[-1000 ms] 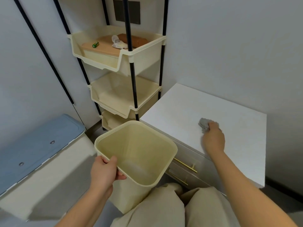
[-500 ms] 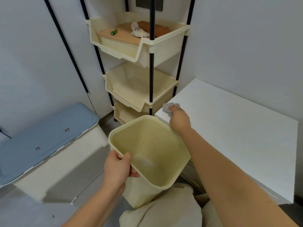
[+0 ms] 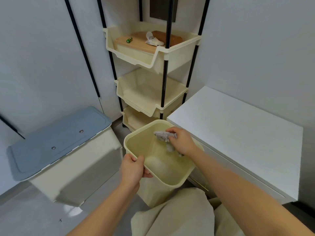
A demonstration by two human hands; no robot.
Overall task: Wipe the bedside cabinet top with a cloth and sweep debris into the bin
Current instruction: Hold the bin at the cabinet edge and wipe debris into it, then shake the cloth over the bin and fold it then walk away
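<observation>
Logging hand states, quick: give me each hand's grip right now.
Left hand: grips the rim of the square cream plastic bin.
Right hand: holds the crumpled grey cloth over that bin.

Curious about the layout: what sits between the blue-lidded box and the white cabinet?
Head view: the cream plastic bin, its rim gripped by the left hand; the right hand holds a grey cloth over it.

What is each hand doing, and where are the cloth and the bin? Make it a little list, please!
left hand: grips the bin by its near rim
right hand: holds the grey cloth over the open bin
bin: cream, next to the cabinet top corner
cabinet top: white, right of the bin
behind: shelf rack
left side: box with blue lid
</observation>
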